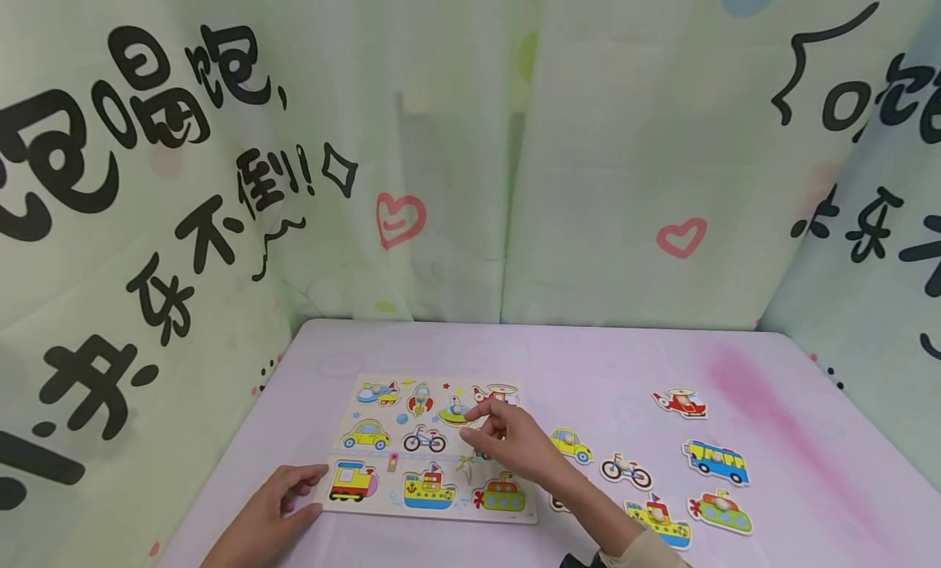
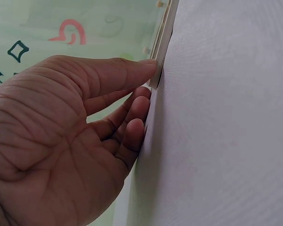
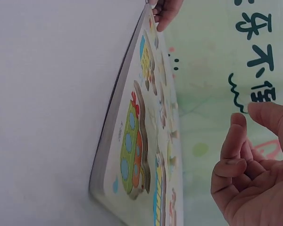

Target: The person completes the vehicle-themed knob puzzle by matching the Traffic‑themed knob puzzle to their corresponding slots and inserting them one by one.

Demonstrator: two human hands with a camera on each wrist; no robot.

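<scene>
A wooden puzzle board [image 1: 393,512] with vehicle pictures lies on the table. My left hand [image 1: 275,503] touches its left edge near the front corner with thumb and index finger; the other fingers are loosely bent. In the left wrist view, the thumb [image 2: 127,73] meets the board's edge. Over the board's right part hovers my right hand [image 1: 510,441], thumb and index finger apart beside the green-yellow UFO [image 1: 454,413]. The right wrist view shows nothing between those fingertips. Submarine [image 3: 130,148] and ship shapes are recessed in the board. The right hand partly covers the helicopter picture.
Loose pieces lie right of the board: a yellow car [image 1: 570,445], bicycle [image 1: 626,472], ship [image 1: 659,525], submarine [image 1: 720,512], blue bus [image 1: 715,462] and red helicopter [image 1: 680,403]. Another piece [image 1: 559,505] is mostly behind the right forearm. A printed curtain [image 1: 456,143] surrounds the table.
</scene>
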